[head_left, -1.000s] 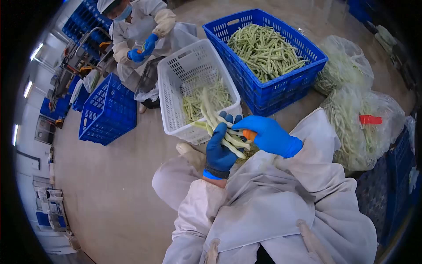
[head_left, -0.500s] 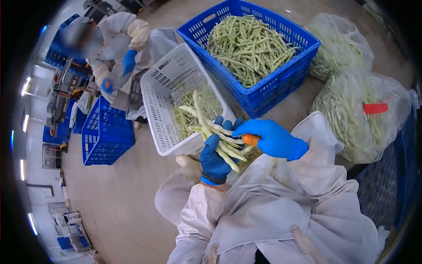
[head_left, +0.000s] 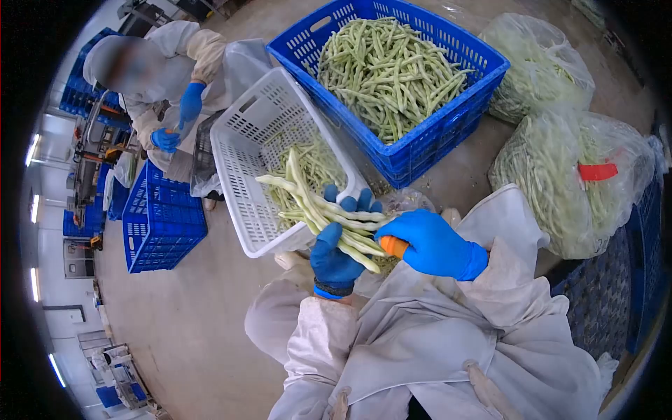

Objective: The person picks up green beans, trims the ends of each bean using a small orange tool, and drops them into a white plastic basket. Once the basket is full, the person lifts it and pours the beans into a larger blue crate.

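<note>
My left hand [head_left: 337, 260], in a dark blue glove, is closed around a bundle of long pale green beans [head_left: 308, 199]. Its fingers show on the far side of the bundle and the thumb on the near side. My right hand [head_left: 435, 245], in a bright blue glove, grips an orange handle [head_left: 393, 246] at the right ends of the beans. Any blade on the handle is hidden. Under the beans' left ends stands a white crate [head_left: 241, 150] with more beans inside.
A blue crate [head_left: 448, 143] heaped with beans stands beyond my hands. Clear bags of beans [head_left: 542, 175] lie at the right. Across from me sits a co-worker [head_left: 164, 66] in blue gloves, near an upright blue crate [head_left: 166, 220] on the floor.
My right hand has moved slightly down and right, with the orange handle still in it. The crates have shifted a little left in view. The co-worker's hands have changed position.
</note>
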The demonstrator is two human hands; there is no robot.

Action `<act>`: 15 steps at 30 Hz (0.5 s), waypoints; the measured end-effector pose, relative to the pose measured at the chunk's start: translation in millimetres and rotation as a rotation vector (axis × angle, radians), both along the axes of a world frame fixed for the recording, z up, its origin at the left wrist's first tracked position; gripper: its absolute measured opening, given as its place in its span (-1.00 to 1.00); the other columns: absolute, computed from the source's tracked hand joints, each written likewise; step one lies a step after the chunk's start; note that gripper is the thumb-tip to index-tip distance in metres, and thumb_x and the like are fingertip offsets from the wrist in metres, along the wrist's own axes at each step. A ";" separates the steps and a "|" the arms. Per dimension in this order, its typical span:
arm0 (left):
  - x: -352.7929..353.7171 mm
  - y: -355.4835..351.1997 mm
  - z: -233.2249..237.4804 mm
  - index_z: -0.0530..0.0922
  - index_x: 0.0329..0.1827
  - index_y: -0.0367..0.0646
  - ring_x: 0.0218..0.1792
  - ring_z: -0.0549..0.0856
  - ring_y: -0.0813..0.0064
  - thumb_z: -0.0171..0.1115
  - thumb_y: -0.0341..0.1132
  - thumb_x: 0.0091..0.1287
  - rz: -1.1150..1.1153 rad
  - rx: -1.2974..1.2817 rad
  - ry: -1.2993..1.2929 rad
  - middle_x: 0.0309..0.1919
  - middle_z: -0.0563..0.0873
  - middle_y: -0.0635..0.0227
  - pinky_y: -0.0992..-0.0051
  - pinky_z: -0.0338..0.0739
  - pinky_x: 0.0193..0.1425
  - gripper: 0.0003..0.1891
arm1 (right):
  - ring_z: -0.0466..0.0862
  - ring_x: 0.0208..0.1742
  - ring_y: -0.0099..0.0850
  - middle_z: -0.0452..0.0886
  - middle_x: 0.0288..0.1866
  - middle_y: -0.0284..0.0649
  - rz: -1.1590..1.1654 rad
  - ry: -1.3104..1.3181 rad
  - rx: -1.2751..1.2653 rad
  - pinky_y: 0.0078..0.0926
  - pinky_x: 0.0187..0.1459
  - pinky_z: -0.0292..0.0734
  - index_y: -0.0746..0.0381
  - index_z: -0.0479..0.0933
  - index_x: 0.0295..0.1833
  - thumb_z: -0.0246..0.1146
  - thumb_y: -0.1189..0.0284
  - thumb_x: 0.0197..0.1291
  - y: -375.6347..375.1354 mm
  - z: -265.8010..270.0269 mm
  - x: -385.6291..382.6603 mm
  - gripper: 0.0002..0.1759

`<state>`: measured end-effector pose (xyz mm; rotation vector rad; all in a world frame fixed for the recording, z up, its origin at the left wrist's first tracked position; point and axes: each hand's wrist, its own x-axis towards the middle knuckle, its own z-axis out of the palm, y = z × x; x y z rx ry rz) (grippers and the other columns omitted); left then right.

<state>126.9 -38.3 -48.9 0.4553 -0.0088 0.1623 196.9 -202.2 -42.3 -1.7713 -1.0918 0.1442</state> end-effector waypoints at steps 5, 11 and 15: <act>-12.6 -5.8 2.1 0.05 0.44 0.02 0.40 0.19 0.13 0.08 -0.41 0.28 -0.066 0.011 -0.079 0.20 0.49 0.24 0.01 0.05 0.46 -0.34 | 0.58 -0.27 -0.09 0.60 -0.34 -0.10 -0.154 0.119 -0.105 -0.17 -0.28 0.45 0.19 0.59 -0.21 0.22 0.37 0.06 8.1 -6.1 -21.0 -0.81; -26.7 -2.8 13.9 0.01 0.45 -0.02 0.41 0.17 0.14 0.06 -0.42 0.30 0.023 0.005 -0.136 0.22 0.48 0.23 0.05 0.08 0.45 -0.34 | 0.56 -0.31 -0.10 0.57 -0.35 -0.08 -0.132 -0.027 -0.069 -0.18 -0.32 0.41 0.23 0.58 -0.19 0.24 0.42 0.05 14.6 0.5 -36.9 -0.80; -37.2 -3.3 22.7 0.00 0.45 -0.01 0.41 0.18 0.15 0.07 -0.40 0.31 -0.001 0.026 -0.112 0.22 0.47 0.22 0.05 0.08 0.45 -0.33 | 0.54 -0.36 -0.15 0.53 -0.44 -0.13 -0.121 -0.240 -0.051 -0.18 -0.34 0.40 0.21 0.53 -0.34 0.19 0.42 -0.01 20.3 8.0 -39.9 -0.89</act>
